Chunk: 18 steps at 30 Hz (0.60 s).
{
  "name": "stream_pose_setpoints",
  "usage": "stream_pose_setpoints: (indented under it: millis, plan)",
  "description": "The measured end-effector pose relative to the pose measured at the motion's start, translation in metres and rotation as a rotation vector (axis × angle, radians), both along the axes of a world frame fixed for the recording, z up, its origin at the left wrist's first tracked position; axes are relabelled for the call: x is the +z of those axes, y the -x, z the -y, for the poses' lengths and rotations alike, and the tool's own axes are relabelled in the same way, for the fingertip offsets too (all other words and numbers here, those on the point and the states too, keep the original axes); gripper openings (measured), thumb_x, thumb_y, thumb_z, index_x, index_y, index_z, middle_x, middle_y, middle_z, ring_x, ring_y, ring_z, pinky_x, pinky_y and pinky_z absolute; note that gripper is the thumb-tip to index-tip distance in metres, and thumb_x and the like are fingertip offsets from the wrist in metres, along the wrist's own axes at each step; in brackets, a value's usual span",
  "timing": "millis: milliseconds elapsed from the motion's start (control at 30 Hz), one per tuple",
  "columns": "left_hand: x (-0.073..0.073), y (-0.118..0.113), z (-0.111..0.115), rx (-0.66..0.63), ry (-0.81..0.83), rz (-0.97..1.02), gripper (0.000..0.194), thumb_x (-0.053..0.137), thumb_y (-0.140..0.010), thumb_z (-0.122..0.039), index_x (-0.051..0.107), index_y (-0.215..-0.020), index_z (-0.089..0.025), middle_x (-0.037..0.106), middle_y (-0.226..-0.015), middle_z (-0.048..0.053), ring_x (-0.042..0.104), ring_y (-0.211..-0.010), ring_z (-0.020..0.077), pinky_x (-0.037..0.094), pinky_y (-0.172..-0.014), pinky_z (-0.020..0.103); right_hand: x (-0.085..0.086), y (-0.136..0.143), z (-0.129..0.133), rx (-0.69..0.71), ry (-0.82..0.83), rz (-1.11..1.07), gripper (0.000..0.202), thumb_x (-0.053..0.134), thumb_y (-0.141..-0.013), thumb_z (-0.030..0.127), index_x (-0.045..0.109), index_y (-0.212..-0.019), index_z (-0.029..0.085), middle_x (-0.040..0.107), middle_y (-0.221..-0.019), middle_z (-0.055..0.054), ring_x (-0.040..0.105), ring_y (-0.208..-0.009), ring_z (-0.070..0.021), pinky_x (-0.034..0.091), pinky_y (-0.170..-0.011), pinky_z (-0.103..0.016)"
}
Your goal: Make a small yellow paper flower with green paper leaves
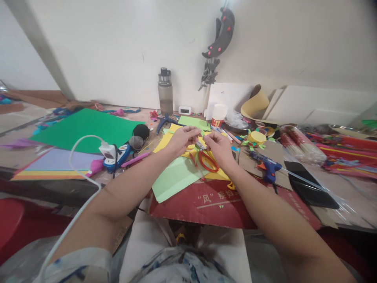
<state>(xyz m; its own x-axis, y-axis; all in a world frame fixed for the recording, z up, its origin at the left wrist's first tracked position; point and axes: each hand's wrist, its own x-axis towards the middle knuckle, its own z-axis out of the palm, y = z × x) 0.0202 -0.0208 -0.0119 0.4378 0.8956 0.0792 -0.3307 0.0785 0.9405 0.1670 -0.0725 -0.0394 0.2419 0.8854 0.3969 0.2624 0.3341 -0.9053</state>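
My left hand [185,139] and my right hand [217,144] are close together over the middle of the table. Between their pinched fingertips is a small light green paper piece [202,133], touched by both. Just below my right hand lie red-handled scissors [208,162], their blades pointing up toward my fingers. Under both hands are yellow paper sheets [165,142] and a light green sheet [173,181], lying on a red board [182,208].
A blue glue gun [269,169] and a black phone [309,186] lie at the right. Behind stand a bottle [165,92] and a paper cup [219,114]. Green paper [88,131] and a power strip [119,157] are at the left.
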Motion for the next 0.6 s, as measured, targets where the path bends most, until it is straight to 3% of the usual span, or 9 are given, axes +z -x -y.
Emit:
stream_pose_setpoints:
  millis: [200, 367, 500, 600]
  plan:
    - [-0.001, -0.001, 0.001, -0.012, 0.01, 0.036, 0.015, 0.073, -0.08, -0.013, 0.063, -0.07, -0.011, 0.061, -0.058, -0.001, 0.052, -0.049, 0.0045, 0.042, -0.051, 0.017, 0.0, 0.002, 0.003, -0.001, -0.018, -0.032, 0.024, 0.065, -0.081, 0.038, 0.056, -0.068, 0.022, 0.051, -0.058, 0.004, 0.044, -0.057, -0.0122, 0.036, -0.059, -0.029]
    - [-0.001, -0.001, 0.0, 0.016, -0.014, 0.025, 0.02, 0.078, -0.077, -0.015, 0.062, -0.066, -0.012, 0.058, -0.056, -0.002, 0.051, -0.05, 0.0041, 0.042, -0.053, 0.016, 0.001, 0.002, 0.004, 0.024, 0.001, -0.031, 0.027, 0.067, -0.082, 0.041, 0.054, -0.066, 0.022, 0.05, -0.058, 0.004, 0.045, -0.056, -0.0123, 0.037, -0.059, -0.029]
    - [0.0, 0.0, -0.001, -0.037, -0.022, 0.061, 0.021, 0.083, -0.076, -0.022, 0.065, -0.072, -0.011, 0.062, -0.063, -0.001, 0.054, -0.054, 0.005, 0.043, -0.055, 0.018, 0.005, 0.002, 0.003, 0.155, 0.082, -0.26, 0.036, 0.075, -0.072, 0.052, 0.052, -0.069, 0.024, 0.049, -0.059, 0.004, 0.043, -0.054, -0.0118, 0.038, -0.054, -0.027]
    - [0.001, 0.0, -0.001, -0.091, -0.025, 0.116, 0.024, 0.085, -0.076, -0.028, 0.068, -0.08, -0.011, 0.069, -0.075, 0.002, 0.055, -0.058, 0.0053, 0.044, -0.058, 0.019, 0.012, 0.003, 0.005, 0.319, 0.147, -0.45, 0.04, 0.079, -0.067, 0.051, 0.049, -0.07, 0.024, 0.046, -0.064, 0.004, 0.041, -0.056, -0.0113, 0.038, -0.052, -0.026]
